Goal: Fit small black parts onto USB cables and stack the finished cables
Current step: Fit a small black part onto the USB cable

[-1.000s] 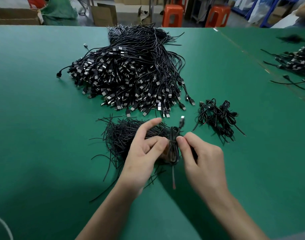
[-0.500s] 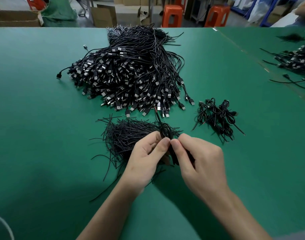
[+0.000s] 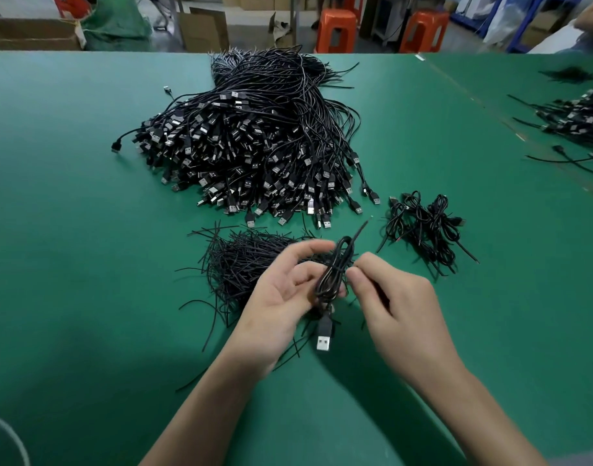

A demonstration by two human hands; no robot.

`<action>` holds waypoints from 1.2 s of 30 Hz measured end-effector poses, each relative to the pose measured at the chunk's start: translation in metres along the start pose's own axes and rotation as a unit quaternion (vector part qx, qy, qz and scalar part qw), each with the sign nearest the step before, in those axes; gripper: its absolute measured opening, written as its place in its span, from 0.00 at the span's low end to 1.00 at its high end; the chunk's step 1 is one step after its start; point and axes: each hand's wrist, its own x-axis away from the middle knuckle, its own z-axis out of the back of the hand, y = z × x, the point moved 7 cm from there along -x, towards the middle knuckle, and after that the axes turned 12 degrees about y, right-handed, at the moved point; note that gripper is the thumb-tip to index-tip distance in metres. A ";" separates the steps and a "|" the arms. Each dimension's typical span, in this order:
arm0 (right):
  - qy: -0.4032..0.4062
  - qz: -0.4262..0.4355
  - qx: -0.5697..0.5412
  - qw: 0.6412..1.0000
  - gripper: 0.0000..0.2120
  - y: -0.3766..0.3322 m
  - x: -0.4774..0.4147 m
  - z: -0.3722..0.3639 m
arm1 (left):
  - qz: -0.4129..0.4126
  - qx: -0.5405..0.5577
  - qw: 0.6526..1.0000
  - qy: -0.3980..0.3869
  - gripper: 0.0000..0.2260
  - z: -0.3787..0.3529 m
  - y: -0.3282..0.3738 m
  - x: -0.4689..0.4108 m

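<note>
Hands: left hand point(image 3: 281, 297) palm-up, fingers curled round the coiled cable point(image 3: 332, 280); right hand point(image 3: 399, 307) pinching the coil's middle, bit blurry tbh
Plug: USB plug point(image 3: 323, 341) dangling off the coil's near end, over the green table point(image 3: 86, 264)
Strips: heap of thin black strips point(image 3: 241, 264) right behind the coil
Done ones: small stack of tied bundles point(image 3: 423, 230) to the coil's right, apart
Raw stock: huge pile of loose USB cables point(image 3: 254, 146) well beyond the coil

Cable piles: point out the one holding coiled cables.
The small pile right of the big heap: its cables are looped into bundles, not loose.
</note>
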 end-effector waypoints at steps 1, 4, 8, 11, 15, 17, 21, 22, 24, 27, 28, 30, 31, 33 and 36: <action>-0.001 -0.013 -0.015 1.000 0.11 0.001 0.000 0.000 | -0.017 -0.021 1.000 -0.005 0.18 -0.001 0.003 0.000; -0.015 -0.026 -0.044 0.999 0.13 0.001 -0.001 -0.002 | -0.028 -0.056 0.997 0.038 0.15 0.002 0.005 -0.001; -0.015 -0.006 -0.041 0.999 0.15 -0.001 0.002 -0.003 | -0.034 -0.090 0.993 0.071 0.06 0.007 0.004 -0.002; -0.005 0.072 0.019 0.997 0.14 -0.009 0.001 0.000 | -0.010 -0.074 0.996 0.051 0.08 0.005 0.002 0.000; 0.002 0.142 0.063 0.988 0.13 -0.014 0.001 0.002 | 0.054 -0.025 0.997 0.046 0.10 0.002 -0.006 -0.001; -0.005 0.139 0.064 0.988 0.14 -0.014 0.002 0.000 | 0.059 0.004 0.996 0.063 0.13 0.006 -0.006 -0.001; -0.010 0.048 0.023 0.999 0.15 0.000 0.001 -0.001 | 0.026 0.031 0.999 0.002 0.14 0.000 0.001 0.001; -0.010 0.030 0.011 0.999 0.15 0.002 0.001 -0.001 | 0.018 0.032 0.999 -0.012 0.16 -0.001 -0.001 0.001; -0.011 0.011 -0.010 1.000 0.16 0.003 0.000 0.000 | 0.008 0.008 1.000 -0.010 0.18 0.000 0.001 -0.001; -0.013 0.017 -0.020 1.000 0.16 0.000 -0.001 0.001 | -0.009 -0.056 0.998 0.008 0.16 0.002 0.001 -0.001; -0.014 0.024 -0.014 1.000 0.16 -0.001 -0.002 0.002 | -0.024 -0.092 0.995 0.021 0.11 0.003 0.000 -0.002; -0.015 0.043 0.005 0.999 0.16 -0.004 -0.004 0.002 | -0.040 -0.140 0.988 0.047 0.07 0.007 0.000 -0.002; -0.014 0.056 0.017 0.998 0.16 -0.005 -0.005 0.003 | -0.041 -0.152 0.986 0.049 0.12 0.007 0.002 -0.001; -0.011 0.087 0.040 0.995 0.16 -0.010 -0.006 0.003 | -0.045 -0.141 0.989 0.025 0.14 0.005 0.005 -0.001; -0.006 0.119 0.067 0.991 0.15 -0.012 -0.005 0.004 | 0.003 -0.087 0.996 0.009 0.08 0.001 0.000 -0.001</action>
